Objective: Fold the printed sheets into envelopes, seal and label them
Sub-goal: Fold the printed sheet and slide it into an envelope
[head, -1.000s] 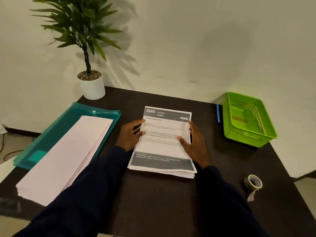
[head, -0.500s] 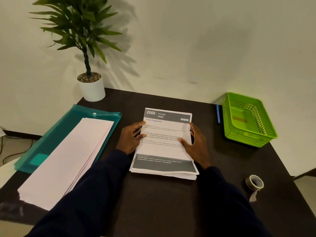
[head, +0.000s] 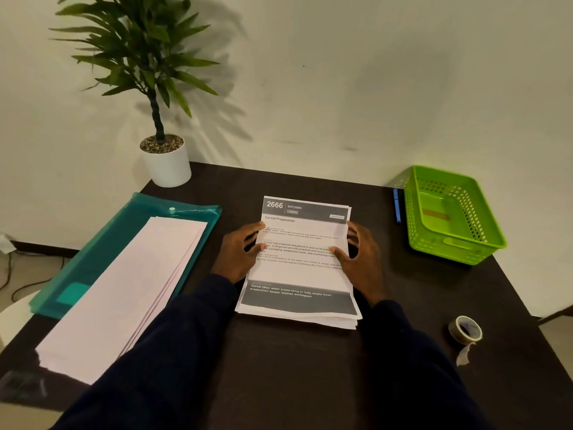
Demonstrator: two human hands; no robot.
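Under the fingers and all round them, dark table (head: 294, 367). Well to the left of the left fingers, long pile of pale envelopes (head: 124, 293), laid over a teal plastic wallet (head: 130, 225); probably parked within easy reach for the stuffing step. Far beyond the left fingertips, at the back corner, potted plant (head: 167, 164), clear of the working space. Well to the right of the right fingers, green perforated basket (head: 459, 246), likely a drop for finished envelopes. Directly between the two sets of fingers, stack of printed sheets (head: 300, 274), flat, header end away from the body, near edges a little fanned. Against the stack's left edge, left hand (head: 238, 256), curled, fingertips over onto the top page; mirrored on the right edge, right hand (head: 361, 262), thumb pressed on the print, other fingers bent round the side. Gripping the paper from both sides, apparently to square the pile or free the top sheet; number of sheets pinched impossible to tell. No fold started yet. Beyond and right of the right fingers, beside the basket, blue pen (head: 396, 206), presumably for labelling. Nearer the body, well right of the right wrist, tape roll (head: 465, 328) with a loose tail, handy for sealing.
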